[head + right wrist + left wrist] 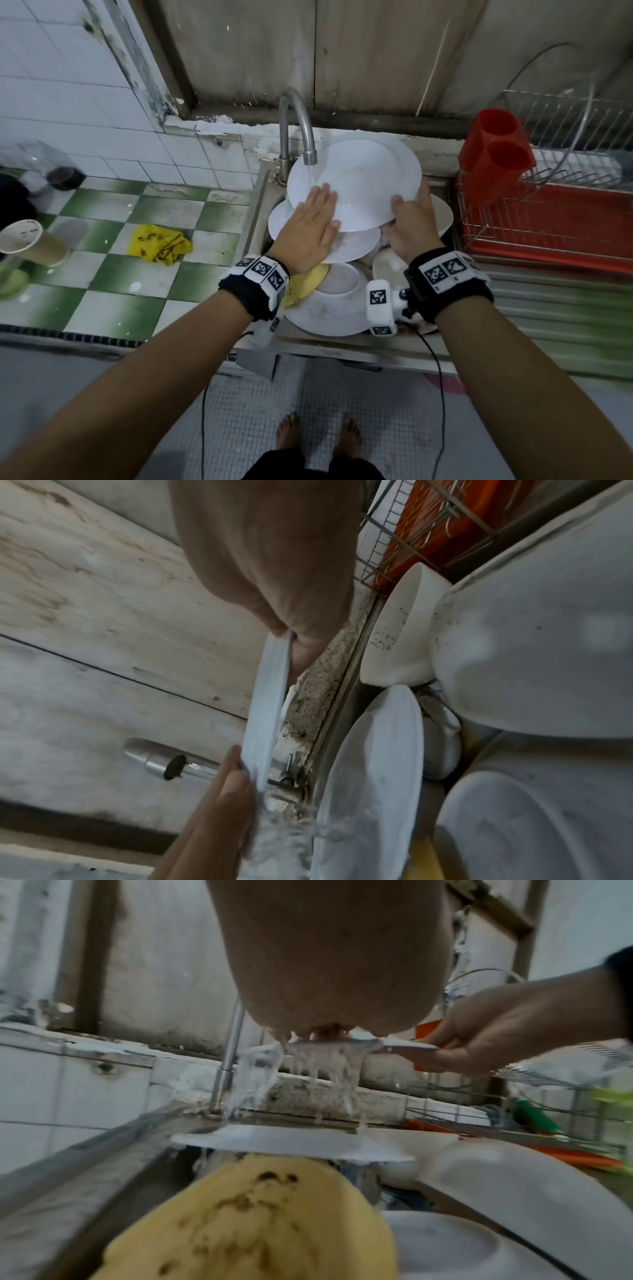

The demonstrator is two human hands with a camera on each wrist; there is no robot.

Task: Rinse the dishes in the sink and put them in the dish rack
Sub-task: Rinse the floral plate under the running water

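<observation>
The right hand point(409, 226) gripped the round white ceramic plate point(363, 178) by its rim under the running steel tap point(301, 137) — above the dish-filled sink point(260, 205) — while the left hand point(308, 229) lay on it, fingers straight.

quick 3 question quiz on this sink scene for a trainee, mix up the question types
1. True or false: water runs from the tap onto the held white plate.
2. Which hand grips the plate's rim? A) left hand B) right hand
3. Fill in: the dish rack stands to the ____ of the sink.

Key: 1 true; 2 B, the left lies flat on the plate; 3 right.
</observation>
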